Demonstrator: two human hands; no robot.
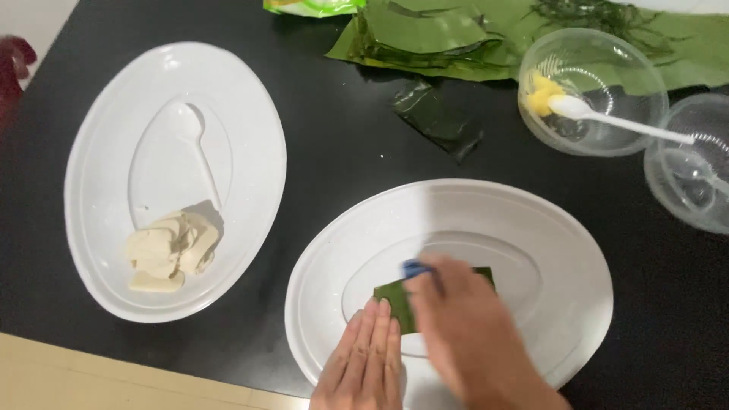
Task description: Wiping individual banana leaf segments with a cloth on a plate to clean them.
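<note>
Down in the well of the near white oval plate (577,296) lies a small rectangular piece of green leaf (395,296), flat, its long side running left to right. The left hand (368,361) lies on its near left corner, fingers straight and pressed together, palm down, pinning the leaf to the plate. The right hand (463,326) is over the middle of the leaf, blurred with motion, closed around something small and blue (414,267) that pokes out past the knuckles; what it is, I cannot tell.

Judging by that, the step in hand looks like wiping or smoothing the leaf piece while it is held still. The next move calls for the flat hand to hold firm so the leaf does not slide on the slick plate, and for light strokes along the leaf, since a thin leaf may tear.

Moving outward: on the left sits a second white oval plate (99,152), holding a white plastic spoon (194,144) and a small heap of pale beige slices (171,250). At the far edge of the black table (334,152) lie larger folded green leaves (433,38) and a dark leaf scrap (440,118). To the right stands a clear plastic bowl (638,68) with some yellow filling (543,95) and another white spoon (623,121) resting in it. A second clear bowl (695,163) sits just beside it, at the frame's edge.
</note>
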